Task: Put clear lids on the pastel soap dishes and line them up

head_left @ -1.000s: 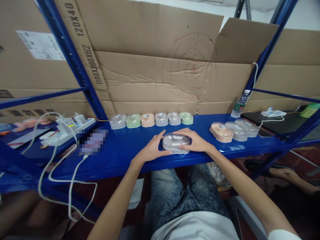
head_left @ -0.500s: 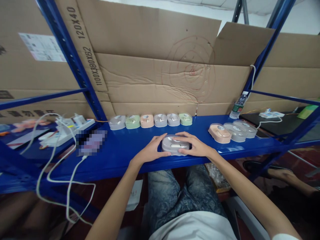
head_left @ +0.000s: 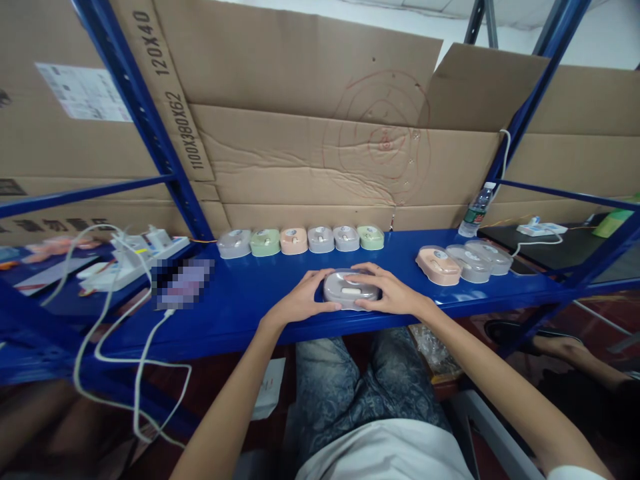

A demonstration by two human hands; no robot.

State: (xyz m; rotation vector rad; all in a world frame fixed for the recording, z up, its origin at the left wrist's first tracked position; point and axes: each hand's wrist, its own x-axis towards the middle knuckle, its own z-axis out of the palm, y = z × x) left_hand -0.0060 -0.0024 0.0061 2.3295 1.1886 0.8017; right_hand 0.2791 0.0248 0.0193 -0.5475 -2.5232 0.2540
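A grey oval box with a clear lid (head_left: 349, 291) rests near the front edge of the blue shelf (head_left: 240, 293). My left hand (head_left: 306, 298) is curved round its left end, thumb at the front and fingers at the back. Round the right end, my right hand (head_left: 393, 291) grips in the same way, with its index finger reaching over the lid. Behind the hands, similar boxes in grey, green and peach stand in a row, among them a peach box (head_left: 294, 241). To the right sit another peach box (head_left: 439, 265) and two grey ones (head_left: 469, 263).
A water bottle (head_left: 477, 211) stands at the back right against the cardboard wall (head_left: 300, 147). At left lie a blurred-out phone-like object (head_left: 185, 285) on a white cable (head_left: 145, 360) and a power strip (head_left: 135, 263). Blue posts (head_left: 135, 120) frame the shelf.
Hardly anything differs. The hands keep hold of the grey box in the same place, and the view has shifted very slightly.
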